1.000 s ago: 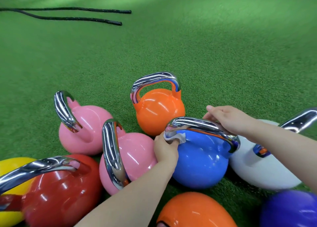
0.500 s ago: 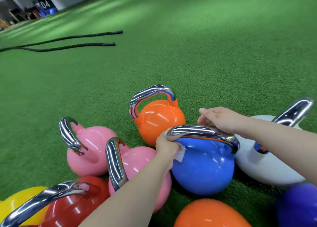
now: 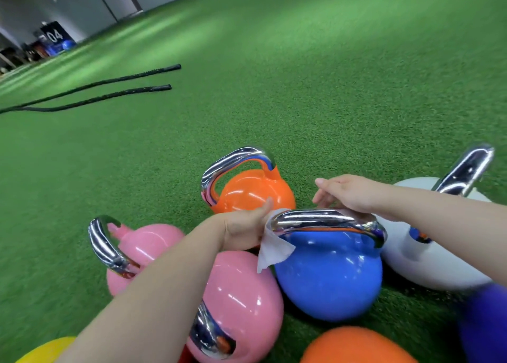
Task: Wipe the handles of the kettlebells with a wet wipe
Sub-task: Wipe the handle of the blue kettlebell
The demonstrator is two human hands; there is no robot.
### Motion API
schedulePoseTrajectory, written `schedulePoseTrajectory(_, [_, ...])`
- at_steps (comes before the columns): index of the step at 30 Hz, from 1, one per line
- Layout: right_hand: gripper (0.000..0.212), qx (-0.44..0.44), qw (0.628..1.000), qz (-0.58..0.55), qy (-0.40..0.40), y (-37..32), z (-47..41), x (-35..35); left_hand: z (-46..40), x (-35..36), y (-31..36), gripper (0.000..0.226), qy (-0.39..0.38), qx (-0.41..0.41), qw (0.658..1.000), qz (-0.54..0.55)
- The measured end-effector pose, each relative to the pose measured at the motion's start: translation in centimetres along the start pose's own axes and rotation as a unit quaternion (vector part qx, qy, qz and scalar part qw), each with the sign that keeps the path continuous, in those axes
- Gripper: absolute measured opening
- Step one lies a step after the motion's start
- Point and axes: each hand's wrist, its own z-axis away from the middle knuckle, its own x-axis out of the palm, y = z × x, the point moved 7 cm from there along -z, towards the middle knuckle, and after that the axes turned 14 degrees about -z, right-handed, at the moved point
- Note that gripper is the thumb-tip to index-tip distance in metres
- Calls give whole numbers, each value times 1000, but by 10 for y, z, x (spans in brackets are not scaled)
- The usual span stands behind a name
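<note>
On the green turf point(image 3: 329, 88) stands a cluster of kettlebells: two pink, two orange, one blue, one white, one purple and one yellow are in view, eight in all, several cut off by the frame's lower edge.

The blue kettlebell point(image 3: 329, 277) stands upright in the middle, its chrome handle point(image 3: 323, 218) running left to right. The left hand point(image 3: 244, 225) grips the handle's left end with a white wipe point(image 3: 274, 250) held against the metal; its fingers are curled round the far side and mostly hidden, and a loose flap of the wipe hangs down over the blue shoulder. The right hand point(image 3: 348, 192) rests on the handle's far side, towards the right end, its fingers straight and slightly spread, pointing left.

Behind the blue one stands the far orange kettlebell point(image 3: 252, 192), upright. The white kettlebell point(image 3: 428, 255) lies just to the right, touching the blue one. The near pink kettlebell point(image 3: 238, 302) is partly under the left forearm; the other pink kettlebell point(image 3: 148, 250) lies further left.

Two black ropes point(image 3: 109, 91) lie side by side on the turf, well apart from the cluster.
</note>
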Motion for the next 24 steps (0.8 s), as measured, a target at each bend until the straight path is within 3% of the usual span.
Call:
schedulePoseTrajectory(3, [48, 22, 1000, -2, -5, 7, -3, 1, -18, -13, -20, 84, 141, -69, 985, 68])
schedulePoseTrajectory(6, [49, 41, 999, -23, -12, 7, -5, 1, -26, -17, -30, 83, 211, -106, 964, 119])
schedulePoseTrajectory(9, [51, 41, 998, -40, -28, 3, -4, -2, -21, -12, -27, 78, 217, -116, 964, 104])
schedulePoseTrajectory(15, [59, 51, 996, -63, -39, 0, 1, -7, -18, -14, 8, 77, 193, -141, 966, -102])
schedulePoseTrajectory(19, [56, 58, 995, -70, -48, 1, 4, -8, -22, 5, 46, 73, 177, -158, 941, -243])
schedulePoseTrajectory(24, [54, 59, 994, -92, -30, 2, 2, -11, -35, 36, 78, 63, 176, -107, 924, -322])
